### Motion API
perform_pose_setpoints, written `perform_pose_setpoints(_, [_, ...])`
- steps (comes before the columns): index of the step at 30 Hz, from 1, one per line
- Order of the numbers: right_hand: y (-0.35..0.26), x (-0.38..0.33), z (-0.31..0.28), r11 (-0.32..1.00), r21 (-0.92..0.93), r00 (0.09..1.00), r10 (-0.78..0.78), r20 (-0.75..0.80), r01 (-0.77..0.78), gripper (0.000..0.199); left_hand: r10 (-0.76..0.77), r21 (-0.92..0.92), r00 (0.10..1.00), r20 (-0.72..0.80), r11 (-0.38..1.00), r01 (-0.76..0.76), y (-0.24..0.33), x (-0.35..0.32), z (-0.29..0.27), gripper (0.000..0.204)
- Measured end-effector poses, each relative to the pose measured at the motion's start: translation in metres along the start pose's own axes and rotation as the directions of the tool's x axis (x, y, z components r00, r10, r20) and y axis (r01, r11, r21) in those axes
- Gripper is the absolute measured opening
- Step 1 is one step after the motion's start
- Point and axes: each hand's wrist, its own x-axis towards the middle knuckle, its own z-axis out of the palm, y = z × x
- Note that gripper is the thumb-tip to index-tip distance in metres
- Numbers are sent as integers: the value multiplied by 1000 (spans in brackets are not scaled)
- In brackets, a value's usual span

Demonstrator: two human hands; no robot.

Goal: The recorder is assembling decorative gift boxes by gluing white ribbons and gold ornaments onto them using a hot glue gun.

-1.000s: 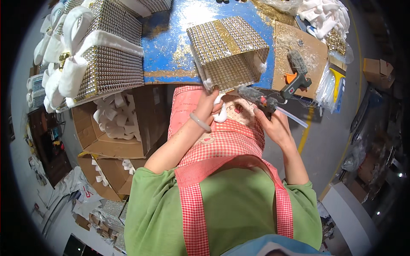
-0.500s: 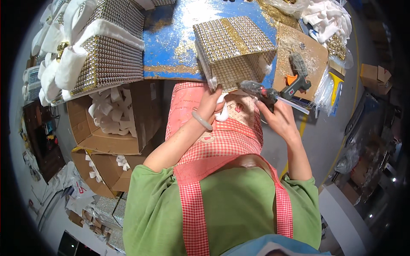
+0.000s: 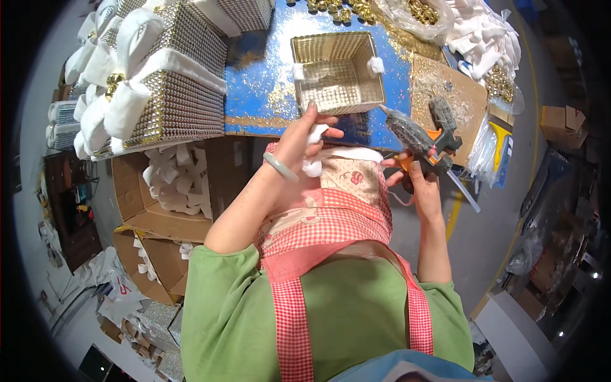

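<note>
The box (image 3: 337, 71) now stands mouth-up near the worktop's (image 3: 267, 95) front edge, no longer tilted. The left hand (image 3: 305, 137) pinches a white pad (image 3: 313, 167); the right hand (image 3: 417, 181) grips the glue gun (image 3: 423, 140), so gluing can go on.

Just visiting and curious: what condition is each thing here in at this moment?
Left hand: holds white fluffy piece.
Right hand: grips glue gun.
Glittery box: open, upright, on blue table.
Finished boxes: stacked, wrapped in white bows.
Cardboard box: open, holding white pieces.

The only camera sits on the person's head, looking steeply down, close above the blue table (image 3: 267, 95).
</note>
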Motion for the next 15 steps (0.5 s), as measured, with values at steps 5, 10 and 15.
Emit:
perform_pose_setpoints(5, [18, 10, 34, 999, -33, 995, 24, -98, -27, 19, 141, -56, 981, 137, 989, -134, -17, -20, 12, 71])
perform_pose_setpoints(10, [24, 22, 64, 998, -52, 984, 12, -178, -21, 26, 332, 82, 941, 59, 938, -336, -27, -23, 35, 69])
perform_pose_setpoints(15, [26, 30, 74, 998, -40, 992, -50, -116, 45, 28, 469, 120, 883, 30, 875, -469, -39, -24, 57, 67])
